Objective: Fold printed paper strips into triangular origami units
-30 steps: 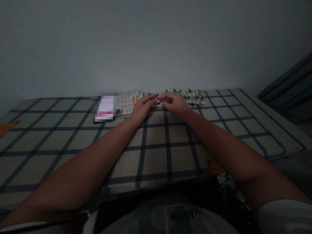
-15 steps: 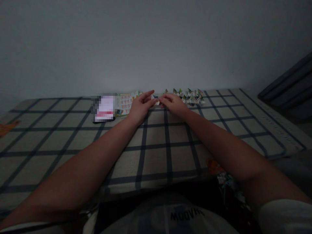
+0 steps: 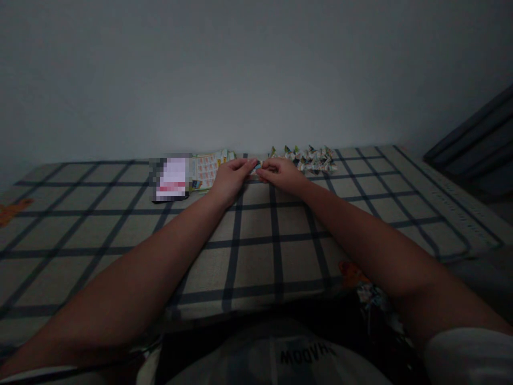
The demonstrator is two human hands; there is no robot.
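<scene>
Between my two hands is a small piece of folded printed paper point(image 3: 256, 168), pinched from both sides near the far edge of the table. My left hand point(image 3: 233, 177) grips its left side with thumb and fingers together. On its right side, my right hand point(image 3: 282, 172) holds it with thumb and fingertips. Part of the paper is hidden by the fingers. Just beyond my right hand lie several small folded paper pieces point(image 3: 315, 159) in rows. Close to my left hand is a stack of printed sheets point(image 3: 205, 170).
A phone point(image 3: 173, 179) with a lit, blurred screen lies left of the sheets. The table wears a checked cloth point(image 3: 256, 256), with a grey wall point(image 3: 256, 80) right behind it. Dark fabric point(image 3: 476, 144) hangs at the right.
The fingers of my left hand have come down and closed around the paper, where they stretched outward before. The paper has turned, and my right fingers have shifted slightly on it.
</scene>
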